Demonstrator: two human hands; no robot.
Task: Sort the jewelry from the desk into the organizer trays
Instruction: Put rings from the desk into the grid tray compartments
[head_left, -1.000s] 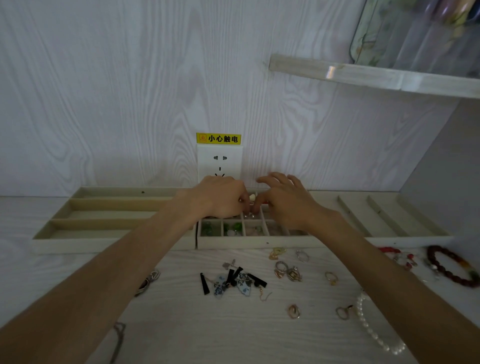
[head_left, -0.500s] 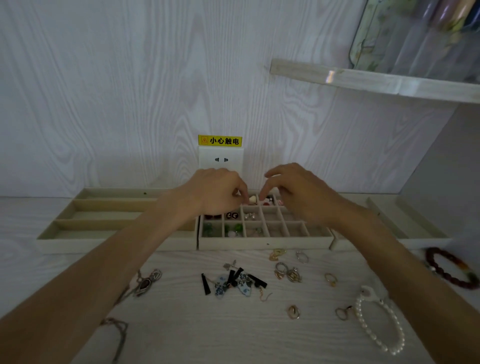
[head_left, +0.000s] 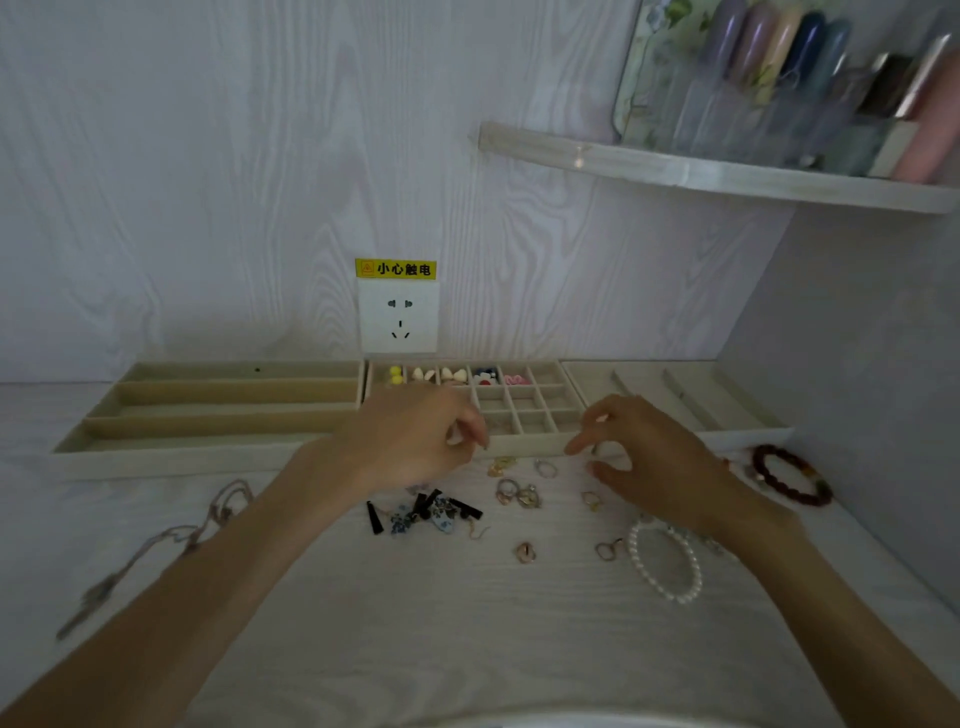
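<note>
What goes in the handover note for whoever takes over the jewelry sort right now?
Left hand: fingers curled, holding nothing I can make out, over the beige gridded middle tray.
Right hand: open, empty, at the tray's front right corner.
Done: back row of the grid holds small stud pairs.
Left on the white desk: gold rings, black and blue drop earrings, white pearl bracelet, dark red bead bracelet, thin chain necklace.
Long-slot left tray holds nothing visible.

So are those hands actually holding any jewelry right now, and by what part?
It cannot be told. The left hand has its fingers curled as if pinching something tiny, but nothing shows. The right hand is loosely curled above the rings, gripping nothing visible.
</note>
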